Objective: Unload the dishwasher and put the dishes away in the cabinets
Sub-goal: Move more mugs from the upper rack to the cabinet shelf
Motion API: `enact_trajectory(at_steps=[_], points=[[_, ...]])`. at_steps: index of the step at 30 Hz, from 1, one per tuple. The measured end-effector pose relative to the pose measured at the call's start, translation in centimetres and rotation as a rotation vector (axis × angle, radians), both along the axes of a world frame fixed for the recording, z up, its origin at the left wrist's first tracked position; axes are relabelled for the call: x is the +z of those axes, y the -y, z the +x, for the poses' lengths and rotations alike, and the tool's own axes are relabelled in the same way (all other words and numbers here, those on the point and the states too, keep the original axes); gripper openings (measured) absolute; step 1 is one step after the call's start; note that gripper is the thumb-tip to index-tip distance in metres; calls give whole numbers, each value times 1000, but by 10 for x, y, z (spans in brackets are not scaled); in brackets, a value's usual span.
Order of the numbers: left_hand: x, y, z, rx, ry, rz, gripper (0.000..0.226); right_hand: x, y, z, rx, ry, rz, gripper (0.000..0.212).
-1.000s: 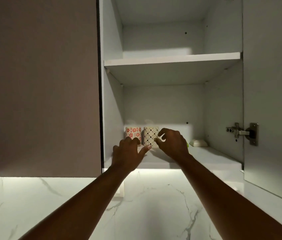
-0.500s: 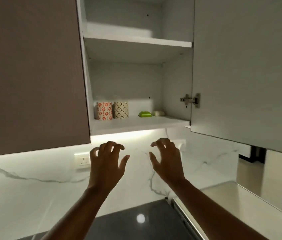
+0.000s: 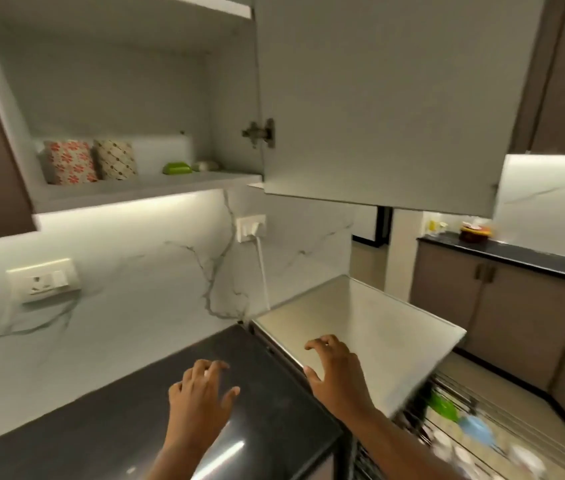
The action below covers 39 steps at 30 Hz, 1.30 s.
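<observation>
Two patterned cups stand side by side on the lower shelf [image 3: 142, 188] of the open wall cabinet: a red-flowered cup [image 3: 70, 161] and a dark-dotted cup [image 3: 116, 159]. A green dish [image 3: 177, 168] and a pale dish [image 3: 206, 165] lie further right on that shelf. My left hand [image 3: 203, 393] hovers empty over the dark countertop [image 3: 101, 420], fingers loosely spread. My right hand [image 3: 334, 370] is empty too, over the edge of the white dishwasher top [image 3: 378, 327]. At the bottom right the pulled-out dishwasher rack [image 3: 475, 431] shows blurred green, blue and white dishes.
The open cabinet door [image 3: 378, 98] hangs overhead on the right, with its hinge [image 3: 260, 132] at head height. A wall socket [image 3: 43, 280] and a plugged-in socket [image 3: 251, 227] with a white cable sit on the marble backsplash. Brown base cabinets [image 3: 499, 313] stand at the far right.
Both hands have come away from the cups on the shelf and dropped to counter level, empty. The view has swung down and right, bringing the dishwasher rack into sight.
</observation>
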<state>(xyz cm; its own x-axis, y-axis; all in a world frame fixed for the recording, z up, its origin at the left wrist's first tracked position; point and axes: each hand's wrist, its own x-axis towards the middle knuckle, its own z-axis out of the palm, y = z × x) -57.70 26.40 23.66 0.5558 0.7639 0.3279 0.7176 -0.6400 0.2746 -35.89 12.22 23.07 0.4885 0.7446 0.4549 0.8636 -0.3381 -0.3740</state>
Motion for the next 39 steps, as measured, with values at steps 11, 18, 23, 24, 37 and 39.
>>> enact_trajectory(at_steps=[11, 18, 23, 24, 37, 39], points=[[-74, 156, 126, -309, -179, -246, 49, -103, 231, 84, -297, -187, -309, 49], [-123, 293, 197, -430, -321, -354, 48, -137, 383, 116, -419, -255, -366, 49], [-145, 362, 234, -469, -388, -392, 51, -151, 460, 129, -446, -296, -419, 53], [-148, 372, 241, -476, -405, -397, 51, -154, 472, 133, -453, -307, -424, 53], [-178, 377, 335, -555, -567, -411, 53, -180, 500, 200, -518, -430, -502, 62], [-182, 369, 361, -572, -594, -399, 54, -182, 495, 222, -532, -437, -503, 63]])
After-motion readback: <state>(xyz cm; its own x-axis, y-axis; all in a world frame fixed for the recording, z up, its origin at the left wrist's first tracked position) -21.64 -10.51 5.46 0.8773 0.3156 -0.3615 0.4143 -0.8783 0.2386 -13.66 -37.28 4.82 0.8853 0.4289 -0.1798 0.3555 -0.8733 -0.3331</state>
